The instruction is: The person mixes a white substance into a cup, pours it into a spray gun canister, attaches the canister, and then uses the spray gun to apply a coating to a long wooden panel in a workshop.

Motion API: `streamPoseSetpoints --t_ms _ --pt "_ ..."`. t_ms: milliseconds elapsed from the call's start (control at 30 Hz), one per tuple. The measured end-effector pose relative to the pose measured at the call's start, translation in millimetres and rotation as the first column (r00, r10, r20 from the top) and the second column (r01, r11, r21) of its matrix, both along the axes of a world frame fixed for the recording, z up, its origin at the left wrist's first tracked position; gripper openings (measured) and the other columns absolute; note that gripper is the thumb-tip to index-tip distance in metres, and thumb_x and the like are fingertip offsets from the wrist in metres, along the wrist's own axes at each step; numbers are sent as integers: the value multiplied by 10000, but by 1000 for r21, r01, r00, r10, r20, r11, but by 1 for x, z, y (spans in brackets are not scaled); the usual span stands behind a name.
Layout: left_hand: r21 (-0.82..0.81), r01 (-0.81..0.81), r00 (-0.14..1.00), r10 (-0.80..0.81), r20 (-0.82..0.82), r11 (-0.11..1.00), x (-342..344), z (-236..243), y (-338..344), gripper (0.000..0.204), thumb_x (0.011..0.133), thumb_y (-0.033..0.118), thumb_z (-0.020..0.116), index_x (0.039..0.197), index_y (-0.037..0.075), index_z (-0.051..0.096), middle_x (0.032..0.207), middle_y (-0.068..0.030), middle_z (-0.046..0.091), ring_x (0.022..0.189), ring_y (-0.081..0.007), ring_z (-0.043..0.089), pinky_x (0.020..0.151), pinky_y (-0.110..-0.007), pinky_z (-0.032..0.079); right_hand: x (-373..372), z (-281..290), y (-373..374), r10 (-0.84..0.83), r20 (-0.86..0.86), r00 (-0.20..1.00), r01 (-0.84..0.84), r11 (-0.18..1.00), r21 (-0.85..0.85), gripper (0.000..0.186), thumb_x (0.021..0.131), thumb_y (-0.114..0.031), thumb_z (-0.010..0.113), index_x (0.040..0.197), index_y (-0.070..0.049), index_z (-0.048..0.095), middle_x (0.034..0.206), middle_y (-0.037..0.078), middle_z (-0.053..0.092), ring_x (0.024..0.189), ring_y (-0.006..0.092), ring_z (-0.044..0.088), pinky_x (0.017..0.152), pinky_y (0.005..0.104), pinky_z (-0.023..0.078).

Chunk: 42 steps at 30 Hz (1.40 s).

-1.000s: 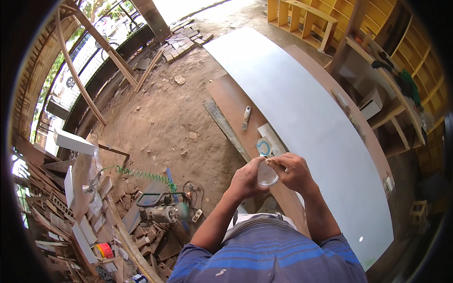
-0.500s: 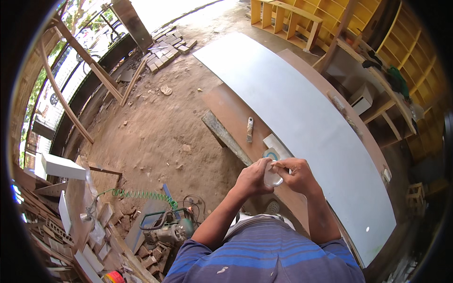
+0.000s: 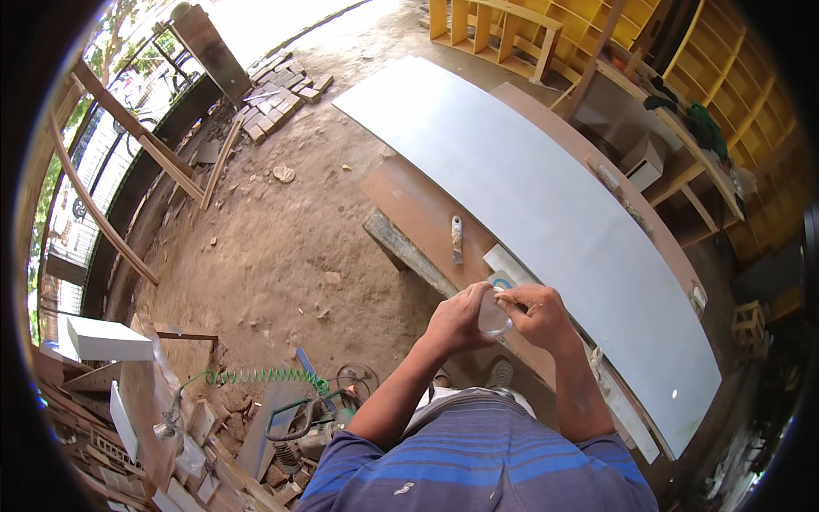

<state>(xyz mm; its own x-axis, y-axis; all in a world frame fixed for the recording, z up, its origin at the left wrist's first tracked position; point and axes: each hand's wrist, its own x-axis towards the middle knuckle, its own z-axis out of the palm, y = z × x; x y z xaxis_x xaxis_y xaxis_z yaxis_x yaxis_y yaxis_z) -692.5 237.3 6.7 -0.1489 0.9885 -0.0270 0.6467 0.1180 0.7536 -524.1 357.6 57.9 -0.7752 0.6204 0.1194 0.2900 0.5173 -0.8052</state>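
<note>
Brown counter [image 3: 418,209] is carrying a white panel [image 3: 529,222]; left hand [image 3: 458,322] is gripping a clear cup [image 3: 492,317], right hand [image 3: 537,314] is pinching its rim, cup sitting between both, near the counter's edge. Uneven squeezing could be risking a slip or bent rim.

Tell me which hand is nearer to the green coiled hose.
Left. The left hand, holding a clear container, is right of the green coiled hose and higher in the picture; the right hand is farther right, beyond the container.
</note>
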Motion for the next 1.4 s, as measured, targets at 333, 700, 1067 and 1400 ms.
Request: streamPoseSetpoints --t_ms 333,700,1067,1400 --pt "19 13 1000 -13 -10 1000 -8 3 5 940 663 303 926 1461 80 482 1363 -179 662 1255 -366 669 1019 -474 561 -6 5 0 -31 28 999 31 999 19 129 947 -108 771 1037 -30 821 825 186 736 708 329 688 658 429 515" --pt "0 16 1000 -16 5 1000 -6 8 10 930 665 289 907 1463 77 480 1364 -187 657 1266 -366 662 1031 -464 557 -4 12 4 -20 21 1000 22 996 -86 129 954 -118 778 1043 -38 827 851 180 745 703 285 686 659 395 516" --pt "21 -30 1000 30 0 999 4 8 7 921 663 294 922 1443 75 485 1337 -189 662 1241 -372 675 1003 -476 564 1 12 8 11 20 1000 -9 994 -107 130 951 -130 790 1027 -30 822 899 181 768 750 288 721 674 398 531" --pt "53 -165 986 165 10 985 14 16 -16 883 653 286 916 1410 74 512 1283 -203 680 1196 -398 685 987 -470 574 -9 27 3 158 -35 987 -160 985 -58 155 955 -118 777 1071 -28 830 929 155 801 755 255 735 670 367 550"
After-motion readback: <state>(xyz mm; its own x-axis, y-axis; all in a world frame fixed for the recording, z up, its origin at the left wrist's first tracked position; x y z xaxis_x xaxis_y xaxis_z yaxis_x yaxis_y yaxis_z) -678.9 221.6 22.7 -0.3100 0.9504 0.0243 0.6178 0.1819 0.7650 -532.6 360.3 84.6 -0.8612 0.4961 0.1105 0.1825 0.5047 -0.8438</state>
